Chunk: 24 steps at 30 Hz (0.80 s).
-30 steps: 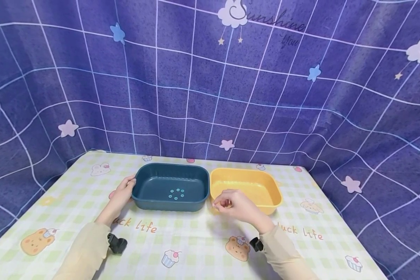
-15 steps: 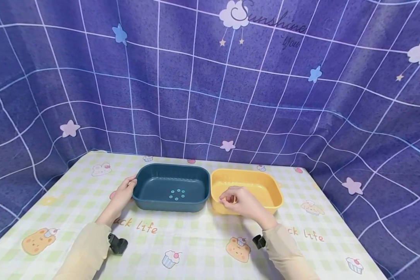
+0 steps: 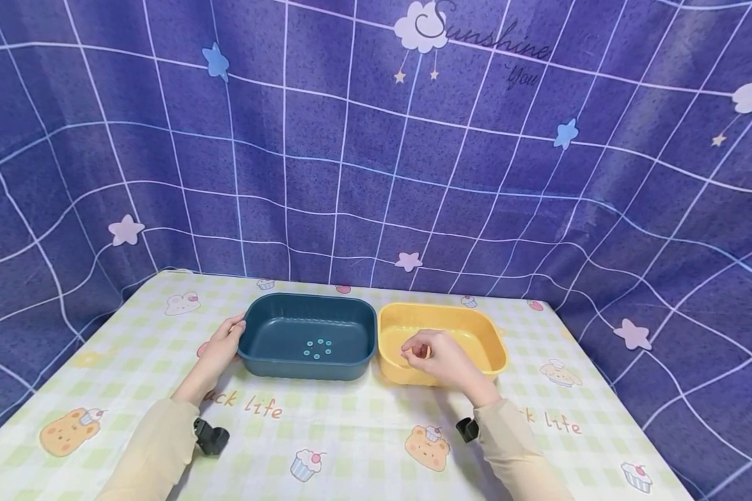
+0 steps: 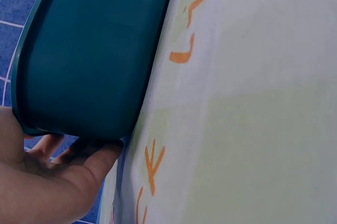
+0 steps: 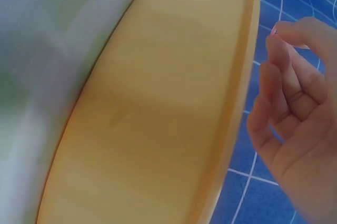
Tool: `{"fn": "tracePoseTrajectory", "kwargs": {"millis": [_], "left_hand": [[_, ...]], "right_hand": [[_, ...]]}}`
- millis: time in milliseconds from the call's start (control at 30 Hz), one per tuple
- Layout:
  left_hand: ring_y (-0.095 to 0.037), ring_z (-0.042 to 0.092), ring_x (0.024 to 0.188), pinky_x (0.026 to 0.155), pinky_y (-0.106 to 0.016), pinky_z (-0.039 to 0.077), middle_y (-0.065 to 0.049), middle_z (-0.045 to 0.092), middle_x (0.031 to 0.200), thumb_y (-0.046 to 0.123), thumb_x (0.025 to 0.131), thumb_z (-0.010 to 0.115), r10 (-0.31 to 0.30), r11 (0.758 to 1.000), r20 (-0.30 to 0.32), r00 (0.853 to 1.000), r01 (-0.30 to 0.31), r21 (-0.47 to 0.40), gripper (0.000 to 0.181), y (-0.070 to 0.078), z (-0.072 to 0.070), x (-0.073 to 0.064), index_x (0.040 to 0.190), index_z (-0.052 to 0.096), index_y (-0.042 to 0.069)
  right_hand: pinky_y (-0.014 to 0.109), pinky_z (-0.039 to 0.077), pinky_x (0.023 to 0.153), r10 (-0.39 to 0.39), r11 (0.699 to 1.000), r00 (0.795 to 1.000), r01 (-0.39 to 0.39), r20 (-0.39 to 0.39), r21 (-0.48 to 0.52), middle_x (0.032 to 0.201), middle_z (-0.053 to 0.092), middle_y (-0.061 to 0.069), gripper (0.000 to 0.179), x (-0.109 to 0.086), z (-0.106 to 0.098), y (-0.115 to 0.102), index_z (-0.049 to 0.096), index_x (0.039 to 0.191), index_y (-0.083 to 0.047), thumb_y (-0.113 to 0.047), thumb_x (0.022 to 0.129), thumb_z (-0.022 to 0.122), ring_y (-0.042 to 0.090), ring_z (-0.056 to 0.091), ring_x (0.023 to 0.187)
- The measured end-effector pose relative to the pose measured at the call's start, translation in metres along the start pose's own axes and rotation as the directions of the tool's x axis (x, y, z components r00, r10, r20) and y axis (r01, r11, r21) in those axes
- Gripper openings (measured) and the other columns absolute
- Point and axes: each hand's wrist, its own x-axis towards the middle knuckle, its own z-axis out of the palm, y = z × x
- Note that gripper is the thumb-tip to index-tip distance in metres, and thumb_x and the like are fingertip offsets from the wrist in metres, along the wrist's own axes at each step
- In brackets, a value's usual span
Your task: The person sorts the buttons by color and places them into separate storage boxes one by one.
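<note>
In the head view my left hand (image 3: 222, 342) holds the left end of a dark teal plastic basin (image 3: 307, 369). The left wrist view shows its fingers (image 4: 102, 162) against the outside of that end wall. Several small turquoise round pieces with pale centres (image 3: 316, 356) lie on the basin floor, in a loose ring. My right hand (image 3: 445, 358) hovers over the near left part of a yellow basin (image 3: 485, 334). Between thumb and index finger it pinches a tiny pink piece (image 5: 274, 31), mostly hidden by the fingertips; its kind cannot be made out.
Both basins stand side by side, nearly touching, on a table with a checked, printed cloth (image 3: 351, 431). Behind and around them hangs a blue gridded curtain (image 3: 326, 174). The yellow basin's near floor is partly hidden behind my right hand.
My right hand has moved right and slightly up, from the near left corner of the yellow basin to over its rim, still pinching. My left hand stays at the teal basin's end.
</note>
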Motion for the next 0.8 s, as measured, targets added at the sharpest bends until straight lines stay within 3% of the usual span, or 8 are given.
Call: {"fn": "tracePoseTrajectory", "kwargs": {"millis": [800], "left_hand": [[-0.041, 0.030, 0.136, 0.105, -0.053, 0.037, -0.025, 0.017, 0.152, 0.040, 0.102, 0.021, 0.002, 1.000, -0.001, 1.000, -0.002, -0.015, 0.059, -0.004, -0.002, 0.003, 0.151, 0.014, 0.007]], "right_hand": [[0.018, 0.045, 0.058, 0.178, 0.981, 0.983, -0.181, -0.047, -0.076, 0.068, 0.056, -0.008, 0.006, 0.002, 0.002, 0.018, 0.072, 0.084, -0.011, -0.012, 0.080, 0.068, 0.003, 0.050, 0.063]]}}
